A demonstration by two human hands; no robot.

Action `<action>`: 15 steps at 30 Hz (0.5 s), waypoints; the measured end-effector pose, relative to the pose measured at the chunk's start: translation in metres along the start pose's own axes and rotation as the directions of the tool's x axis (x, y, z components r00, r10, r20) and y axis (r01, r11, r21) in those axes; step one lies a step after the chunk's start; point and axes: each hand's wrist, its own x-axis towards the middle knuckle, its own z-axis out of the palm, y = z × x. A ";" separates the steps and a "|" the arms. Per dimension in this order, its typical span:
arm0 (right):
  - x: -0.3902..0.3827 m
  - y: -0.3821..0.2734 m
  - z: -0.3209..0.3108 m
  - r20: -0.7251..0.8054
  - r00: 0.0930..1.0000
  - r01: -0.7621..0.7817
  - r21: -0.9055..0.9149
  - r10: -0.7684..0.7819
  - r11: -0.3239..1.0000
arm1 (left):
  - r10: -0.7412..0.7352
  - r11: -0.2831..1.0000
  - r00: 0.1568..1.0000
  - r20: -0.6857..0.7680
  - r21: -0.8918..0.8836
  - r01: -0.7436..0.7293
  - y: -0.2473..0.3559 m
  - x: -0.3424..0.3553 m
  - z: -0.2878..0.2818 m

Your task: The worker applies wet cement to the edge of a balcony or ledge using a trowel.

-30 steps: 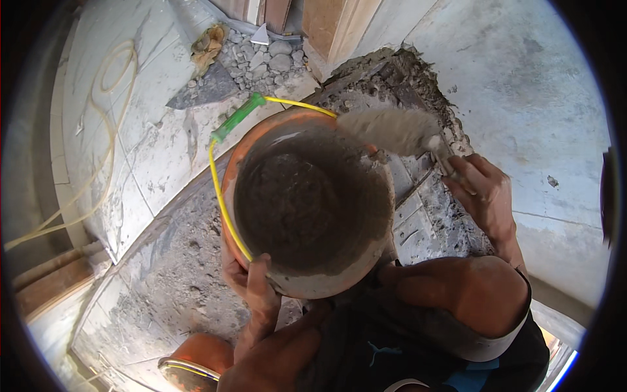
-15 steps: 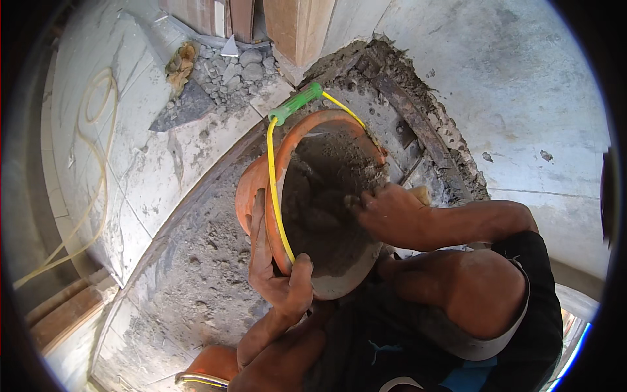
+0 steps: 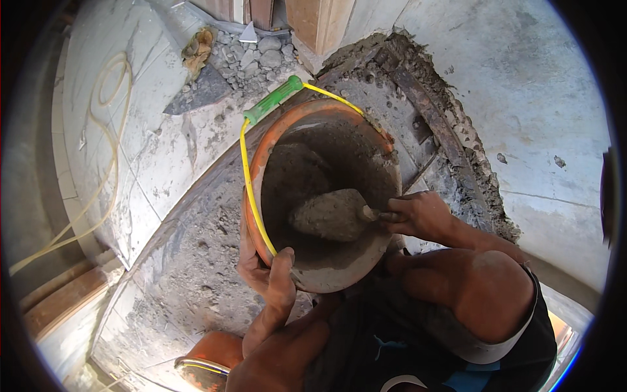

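Observation:
My left hand grips the lower left rim of an orange bucket that holds dark grey wet mortar. The bucket's yellow wire bail with a green grip rests up over the rim. My right hand is closed round the handle of a mortar-coated trowel, whose blade lies inside the bucket, low and toward the right. My bare knees are bent just below and beside the bucket.
Grey rubble lies by a wooden doorframe. A rough band of mortar with a dark strip edges the pale floor at right. A coiled hose lies left, a second orange bucket at bottom.
The trowel has moved from above the far right rim down into the bucket. The bucket tilted toward the right half a second ago and now faces more upward, its mouth wider in view.

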 end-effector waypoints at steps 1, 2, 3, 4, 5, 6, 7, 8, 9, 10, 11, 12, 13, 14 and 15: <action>-0.004 -0.001 0.000 -0.041 0.999 -0.011 -0.011 0.011 1.000 | -0.046 0.999 0.999 0.009 -0.011 0.046 -0.001 0.000 -0.001; -0.006 0.003 -0.003 -0.079 0.997 -0.023 -0.031 0.020 0.999 | -0.047 0.999 0.999 0.009 -0.005 0.047 0.009 0.000 0.007; -0.004 0.007 -0.003 -0.086 0.995 -0.048 -0.050 0.043 0.998 | 0.001 0.999 0.999 -0.037 -0.039 -0.003 0.004 0.001 0.008; 0.001 0.008 0.000 -0.070 0.997 0.018 0.019 -0.017 1.000 | 0.046 0.996 0.995 -0.083 -0.074 -0.052 -0.002 0.005 0.003; -0.005 0.012 -0.007 -0.059 0.997 0.059 0.082 -0.054 0.995 | -0.038 0.998 0.998 -0.046 -0.061 0.035 -0.005 0.003 -0.011; -0.009 0.011 -0.017 -0.060 0.998 0.019 0.051 -0.016 0.999 | -0.034 0.986 0.995 -0.089 -0.164 0.019 -0.001 0.005 -0.010; -0.011 0.008 -0.024 -0.070 0.994 0.092 0.149 -0.082 0.985 | -0.022 0.984 0.992 -0.126 -0.181 -0.002 0.003 0.006 -0.010; -0.015 0.009 -0.031 -0.088 0.985 0.168 0.245 -0.151 0.955 | -0.015 0.987 0.991 -0.130 -0.159 -0.006 -0.002 0.008 -0.014; -0.019 0.010 -0.036 -0.093 0.986 0.156 0.233 -0.138 0.960 | -0.015 0.985 0.993 -0.118 -0.174 -0.005 -0.007 0.010 -0.026; -0.022 0.013 -0.039 -0.034 0.990 0.136 0.467 -0.136 0.874 | -0.042 0.984 0.992 -0.119 -0.177 0.020 -0.015 0.013 -0.037; -0.024 0.016 -0.042 0.024 0.988 0.097 0.673 -0.153 0.733 | -0.067 0.983 0.990 -0.125 -0.176 0.045 -0.020 0.015 -0.044; -0.025 0.021 -0.042 0.109 0.985 0.008 0.745 -0.134 0.667 | -0.098 0.980 0.984 -0.149 -0.185 0.070 -0.022 0.015 -0.049; -0.028 0.032 -0.040 0.107 0.985 0.009 0.743 -0.133 0.670 | -0.096 0.980 0.984 -0.148 -0.189 0.067 -0.025 0.016 -0.051; -0.030 0.046 -0.037 0.207 0.977 -0.159 0.853 -0.042 0.497 | -0.072 0.985 0.989 -0.131 -0.164 0.050 -0.030 0.016 -0.054; -0.032 0.063 -0.032 0.321 0.947 -0.313 0.905 0.019 0.289 | -0.045 0.990 0.992 -0.118 -0.136 0.029 -0.031 0.015 -0.055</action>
